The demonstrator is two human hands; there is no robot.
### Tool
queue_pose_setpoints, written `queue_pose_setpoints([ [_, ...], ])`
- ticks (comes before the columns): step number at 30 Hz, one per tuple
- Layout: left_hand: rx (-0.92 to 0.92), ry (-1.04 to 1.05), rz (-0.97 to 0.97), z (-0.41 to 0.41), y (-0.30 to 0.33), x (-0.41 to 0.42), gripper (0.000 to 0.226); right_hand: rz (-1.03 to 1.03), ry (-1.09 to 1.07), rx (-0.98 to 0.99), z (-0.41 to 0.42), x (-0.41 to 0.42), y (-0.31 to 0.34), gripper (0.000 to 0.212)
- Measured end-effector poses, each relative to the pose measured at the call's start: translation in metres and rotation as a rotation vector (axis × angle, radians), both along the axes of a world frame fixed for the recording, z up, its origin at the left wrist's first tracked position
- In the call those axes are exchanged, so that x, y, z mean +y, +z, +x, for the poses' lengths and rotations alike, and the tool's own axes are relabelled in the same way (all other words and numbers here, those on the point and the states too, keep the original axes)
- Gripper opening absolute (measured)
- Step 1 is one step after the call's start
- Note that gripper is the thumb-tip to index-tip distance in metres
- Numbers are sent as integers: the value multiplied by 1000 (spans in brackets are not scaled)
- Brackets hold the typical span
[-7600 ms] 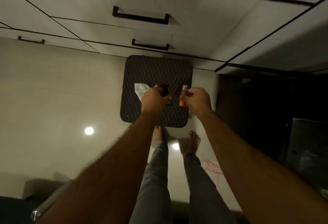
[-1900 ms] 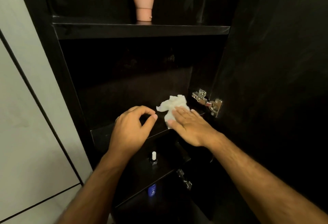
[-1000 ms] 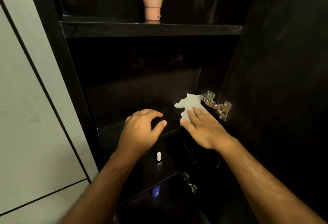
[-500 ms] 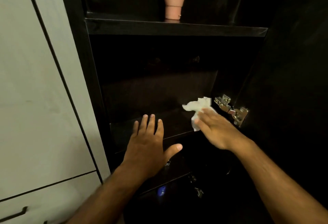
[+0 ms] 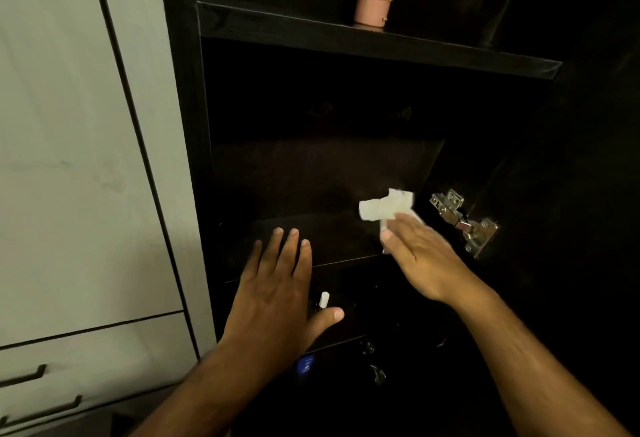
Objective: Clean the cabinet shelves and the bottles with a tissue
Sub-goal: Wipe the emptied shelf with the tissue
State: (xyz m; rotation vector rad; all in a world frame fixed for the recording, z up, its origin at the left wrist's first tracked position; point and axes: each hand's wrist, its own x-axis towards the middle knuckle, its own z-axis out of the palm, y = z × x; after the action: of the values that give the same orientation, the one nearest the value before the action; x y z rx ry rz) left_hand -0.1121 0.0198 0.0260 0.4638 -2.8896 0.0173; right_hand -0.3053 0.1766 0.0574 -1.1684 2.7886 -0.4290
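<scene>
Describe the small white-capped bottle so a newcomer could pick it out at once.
Start at the dark open cabinet. Below the shelf being wiped with the tissue, the bottle stands on the next shelf down, just above the left hand's thumb. Its white cap sets it apart from the blue-labelled bottle lower down.

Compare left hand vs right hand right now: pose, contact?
The left hand is spread flat with straight fingers and holds nothing; the right hand presses the white tissue onto the middle shelf. The left hand sits at the shelf's front left part, the right hand at its right end near the metal hinge. Both are palm-down with straight fingers.
</scene>
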Motion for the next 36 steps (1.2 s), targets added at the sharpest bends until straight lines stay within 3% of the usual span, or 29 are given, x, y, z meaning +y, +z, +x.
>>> queue_pose_setpoints([
  [4,-4,17,-14,3,-1,-1,97,116,-100,64,2,-32,5,95],
  [10,66,-4,-4,9,5,-2,101,70,181,-53,38,-24,4,74],
  [17,88,-28,-4,30,-1,0,93,123,-26,31,25,-40,3,68],
  [24,148,-60,-15,49,-14,-1,91,60,240,-32,69,-31,0,49],
  [30,334,-122,81,74,-12,0,81,90,-16,11,47,-48,4,59],
  [36,477,-66,120,87,-12,-2,85,61,170,-3,92,-59,0,53],
])
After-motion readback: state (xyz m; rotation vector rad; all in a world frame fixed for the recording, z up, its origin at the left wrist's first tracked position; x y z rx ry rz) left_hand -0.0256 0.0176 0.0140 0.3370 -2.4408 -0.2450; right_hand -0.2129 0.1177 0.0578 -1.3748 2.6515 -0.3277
